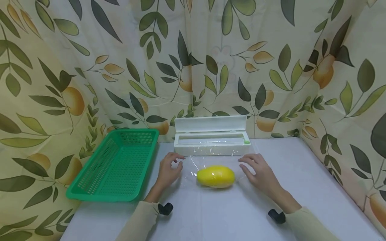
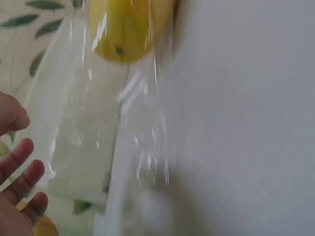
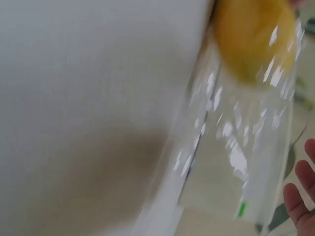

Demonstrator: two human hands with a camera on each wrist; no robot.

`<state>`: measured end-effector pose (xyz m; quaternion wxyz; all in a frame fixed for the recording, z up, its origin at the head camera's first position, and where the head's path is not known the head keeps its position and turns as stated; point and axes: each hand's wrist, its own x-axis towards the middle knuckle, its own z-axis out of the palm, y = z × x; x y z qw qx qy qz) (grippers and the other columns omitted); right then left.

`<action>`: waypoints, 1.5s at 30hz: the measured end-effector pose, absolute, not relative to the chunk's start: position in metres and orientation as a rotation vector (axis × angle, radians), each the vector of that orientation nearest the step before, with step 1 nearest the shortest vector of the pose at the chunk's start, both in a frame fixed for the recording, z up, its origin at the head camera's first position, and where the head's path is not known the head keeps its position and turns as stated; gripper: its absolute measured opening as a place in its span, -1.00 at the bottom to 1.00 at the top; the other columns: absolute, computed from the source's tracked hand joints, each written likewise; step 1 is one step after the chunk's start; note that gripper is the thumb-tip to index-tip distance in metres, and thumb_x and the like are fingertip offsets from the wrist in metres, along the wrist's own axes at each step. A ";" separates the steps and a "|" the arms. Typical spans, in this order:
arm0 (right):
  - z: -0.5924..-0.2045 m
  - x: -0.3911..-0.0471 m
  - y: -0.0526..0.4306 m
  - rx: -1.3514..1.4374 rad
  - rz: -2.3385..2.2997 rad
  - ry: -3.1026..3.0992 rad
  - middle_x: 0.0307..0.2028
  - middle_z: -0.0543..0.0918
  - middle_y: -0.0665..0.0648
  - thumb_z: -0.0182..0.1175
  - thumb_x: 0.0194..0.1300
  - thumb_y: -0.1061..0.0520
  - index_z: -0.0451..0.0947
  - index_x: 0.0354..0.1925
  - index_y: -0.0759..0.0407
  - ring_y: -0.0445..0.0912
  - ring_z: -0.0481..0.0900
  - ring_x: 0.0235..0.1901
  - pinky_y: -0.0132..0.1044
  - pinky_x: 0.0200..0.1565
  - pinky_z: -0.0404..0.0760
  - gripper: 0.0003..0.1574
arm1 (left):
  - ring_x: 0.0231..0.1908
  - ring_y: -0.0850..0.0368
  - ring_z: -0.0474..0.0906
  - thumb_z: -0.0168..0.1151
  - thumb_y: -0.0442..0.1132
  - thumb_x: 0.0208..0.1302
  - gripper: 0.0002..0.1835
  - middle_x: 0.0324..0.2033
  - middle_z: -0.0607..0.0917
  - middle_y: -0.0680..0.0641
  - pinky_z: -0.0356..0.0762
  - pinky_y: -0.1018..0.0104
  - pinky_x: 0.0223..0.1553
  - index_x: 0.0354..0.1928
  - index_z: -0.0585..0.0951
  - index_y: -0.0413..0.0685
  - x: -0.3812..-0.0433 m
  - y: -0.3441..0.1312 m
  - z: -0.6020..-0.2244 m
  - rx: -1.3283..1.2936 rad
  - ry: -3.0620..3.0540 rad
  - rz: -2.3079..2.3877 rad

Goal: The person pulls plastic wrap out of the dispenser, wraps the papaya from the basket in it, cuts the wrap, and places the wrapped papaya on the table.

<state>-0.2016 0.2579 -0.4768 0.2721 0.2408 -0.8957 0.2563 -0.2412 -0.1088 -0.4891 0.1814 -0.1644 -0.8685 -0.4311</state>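
A yellow oblong fruit lies on the white table between my two hands. Clear cling film drapes over it and spreads out at both ends. Behind the fruit stands a white cling film box, its lid raised. My left hand hovers left of the fruit at the film's edge, fingers loosely bent and thumb apart. On the other side, my right hand is held near the film's right edge with its fingers spread. In the wrist views, neither hand's visible fingers grip the film.
A green plastic basket sits on the table's left side. A leaf-patterned curtain hangs behind and along both sides of the table. The box carries a small green slider at its right end.
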 end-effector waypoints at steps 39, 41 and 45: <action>-0.484 -0.201 0.227 0.837 0.869 -2.660 0.12 0.67 0.13 0.52 0.19 0.17 0.55 0.25 0.20 0.04 0.66 0.02 0.04 0.09 0.64 -0.32 | 0.17 0.11 0.57 0.61 0.00 0.10 -0.38 0.14 0.68 0.07 0.50 0.17 0.25 0.20 0.64 0.03 -0.220 -0.049 -0.491 -0.835 -2.732 -0.880; -0.481 -0.205 0.229 0.821 0.917 -2.711 0.11 0.67 0.12 0.49 0.23 0.15 0.54 0.27 0.20 0.02 0.66 0.00 0.05 0.08 0.64 -0.33 | 0.18 0.11 0.57 0.59 -0.02 0.12 -0.39 0.14 0.69 0.07 0.49 0.17 0.26 0.21 0.64 0.02 -0.225 -0.049 -0.492 -0.831 -2.749 -0.917; -0.478 -0.213 0.231 0.773 0.968 -2.795 0.13 0.67 0.14 0.44 0.30 0.09 0.50 0.32 0.19 0.06 0.64 0.04 0.14 0.13 0.60 -0.33 | 0.15 0.13 0.60 0.56 -0.03 0.17 -0.40 0.13 0.71 0.07 0.51 0.17 0.24 0.25 0.62 0.06 -0.234 -0.050 -0.492 -0.833 -2.765 -0.975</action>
